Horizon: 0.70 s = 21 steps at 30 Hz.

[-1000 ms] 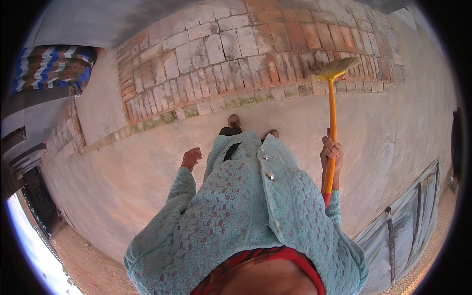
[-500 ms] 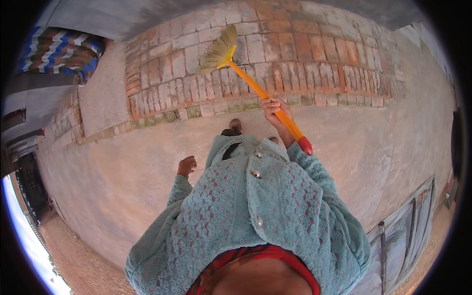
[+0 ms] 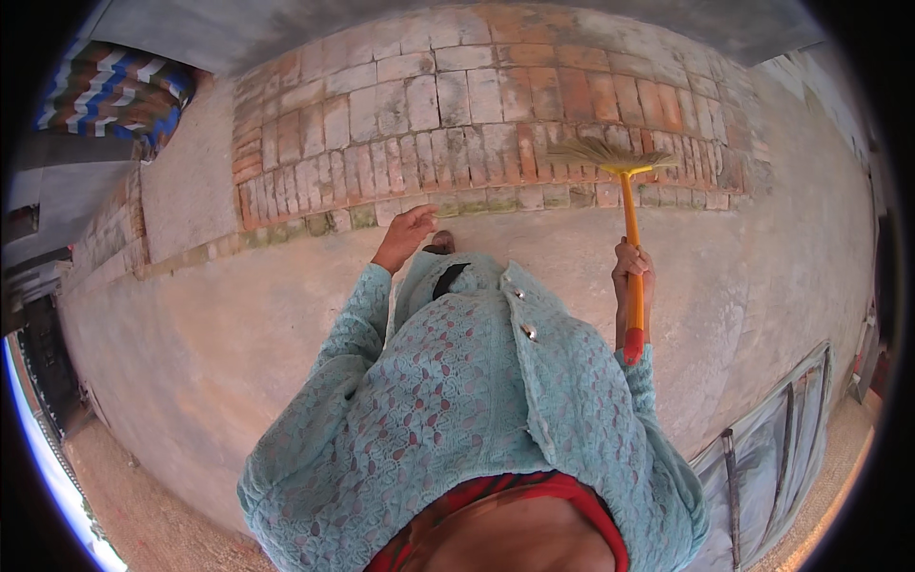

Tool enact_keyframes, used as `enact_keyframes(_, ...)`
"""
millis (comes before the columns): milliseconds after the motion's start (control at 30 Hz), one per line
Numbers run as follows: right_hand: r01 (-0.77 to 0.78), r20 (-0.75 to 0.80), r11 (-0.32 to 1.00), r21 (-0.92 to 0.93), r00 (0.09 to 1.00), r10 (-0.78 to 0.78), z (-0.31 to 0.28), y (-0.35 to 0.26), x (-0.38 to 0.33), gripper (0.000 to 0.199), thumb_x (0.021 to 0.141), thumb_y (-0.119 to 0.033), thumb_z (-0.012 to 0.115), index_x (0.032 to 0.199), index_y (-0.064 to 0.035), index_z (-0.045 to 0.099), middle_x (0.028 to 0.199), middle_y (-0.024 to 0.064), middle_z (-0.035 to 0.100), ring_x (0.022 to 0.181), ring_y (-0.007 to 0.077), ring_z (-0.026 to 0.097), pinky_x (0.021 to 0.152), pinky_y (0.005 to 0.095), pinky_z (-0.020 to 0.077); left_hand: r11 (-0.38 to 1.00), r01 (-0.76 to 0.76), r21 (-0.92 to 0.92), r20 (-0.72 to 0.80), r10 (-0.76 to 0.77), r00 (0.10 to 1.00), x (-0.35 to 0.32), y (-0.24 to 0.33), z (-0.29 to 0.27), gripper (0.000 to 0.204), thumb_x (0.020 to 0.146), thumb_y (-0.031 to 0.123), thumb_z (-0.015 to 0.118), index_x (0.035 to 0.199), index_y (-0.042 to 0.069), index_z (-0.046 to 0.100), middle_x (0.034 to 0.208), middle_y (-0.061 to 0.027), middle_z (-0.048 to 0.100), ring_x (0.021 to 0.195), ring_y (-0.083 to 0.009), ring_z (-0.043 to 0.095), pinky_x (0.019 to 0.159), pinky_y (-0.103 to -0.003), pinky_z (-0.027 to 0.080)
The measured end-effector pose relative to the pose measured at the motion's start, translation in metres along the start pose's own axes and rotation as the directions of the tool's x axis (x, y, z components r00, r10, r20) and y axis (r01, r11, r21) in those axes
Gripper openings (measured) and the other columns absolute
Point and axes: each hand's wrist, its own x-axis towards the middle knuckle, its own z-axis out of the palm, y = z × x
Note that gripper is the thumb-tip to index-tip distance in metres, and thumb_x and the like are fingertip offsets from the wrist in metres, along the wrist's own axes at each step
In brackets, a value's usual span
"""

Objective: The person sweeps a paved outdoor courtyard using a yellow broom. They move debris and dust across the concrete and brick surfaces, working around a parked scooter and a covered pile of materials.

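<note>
Broom [image 3: 629,214], one, long-handled. Handle [image 3: 630,229]: slender, smooth, orange, straight. Collar [image 3: 626,171]: bright yellow, flaring at the handle's upper end in view. Bristles [image 3: 596,153]: fine, straw-brown to greyish, fanned wide, reaching farther to the left of the collar than to the right. End cap [image 3: 634,345]: red, rounded.

Location: at the person's right side; head over the row of narrow bricks along the edge of the brick paving [image 3: 419,100], handle over the plain grey-brown floor [image 3: 705,315], end cap by the right sleeve cuff. Whether the bristles touch the bricks cannot be told.

Right hand [image 3: 634,265]: fingers wrapped about the handle near its middle, gripping it firmly.

Left hand [image 3: 405,238]: free of any object, fingers loosely extended and slightly bent, held above the floor near a brown shoe [image 3: 442,240].

Garment: pale turquoise openwork cardigan [image 3: 429,381], shiny buttons [image 3: 528,331] down the front.

Also: striped sheet [image 3: 119,95] in blue, white and brown, upper left.
</note>
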Motion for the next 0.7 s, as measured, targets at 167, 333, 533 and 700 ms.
enact_keyframes(167,0.019,0.113,0.997,-0.07,0.993,-0.011,0.023,0.034,0.035,0.009,0.082,-0.002,0.038,0.089,0.0051,0.04,0.063,0.0008,0.034,0.048,0.0051,0.037,0.045,0.0173,0.0358,0.985,0.073,-0.158,0.379,-0.008,0.925,0.014,0.129,0.084,0.04,0.08,0.031,0.051,0.111,0.007,0.048,0.089,-0.0053,0.055,0.083,-0.0134,0.053,0.065,-0.027,0.045)
enact_keyframes(333,0.055,0.067,0.874,-0.483,0.997,-0.026,0.001,0.085,0.108,0.011,0.08,-0.005,0.046,0.09,-0.0015,0.043,0.064,0.0003,0.038,0.052,0.0052,0.04,0.048,0.0181,0.0373,0.898,0.344,-0.276,0.613,-0.111,0.782,-0.005,0.179,0.1,0.05,0.079,0.029,0.053,0.119,0.005,0.036,0.099,-0.0076,0.049,0.085,-0.0204,0.055,0.058,-0.031,0.05)
enact_keyframes(533,-0.137,-0.023,0.62,-0.773,0.982,0.189,0.032,0.156,0.161,0.032,0.083,-0.023,0.048,0.109,-0.0052,0.041,0.08,0.0043,0.05,0.073,0.0147,0.051,0.064,0.0285,0.0427,0.796,0.38,-0.471,0.352,-0.225,0.908,-0.015,0.175,0.072,0.024,0.075,0.008,0.056,0.094,0.0,0.043,0.07,-0.0058,0.049,0.05,-0.0126,0.052,0.037,-0.027,0.043)
enact_keyframes(700,-0.271,-0.163,0.299,-0.915,0.926,0.342,0.018,0.161,0.141,0.048,0.084,-0.038,0.043,0.122,-0.0102,0.032,0.088,0.0071,0.052,0.081,0.0181,0.052,0.072,0.0318,0.0425,0.814,0.173,-0.554,0.03,-0.189,0.982,-0.026,0.128,0.007,0.019,0.07,0.002,0.053,0.087,0.001,0.043,0.061,-0.0043,0.047,0.041,-0.0107,0.045,0.033,-0.026,0.039)
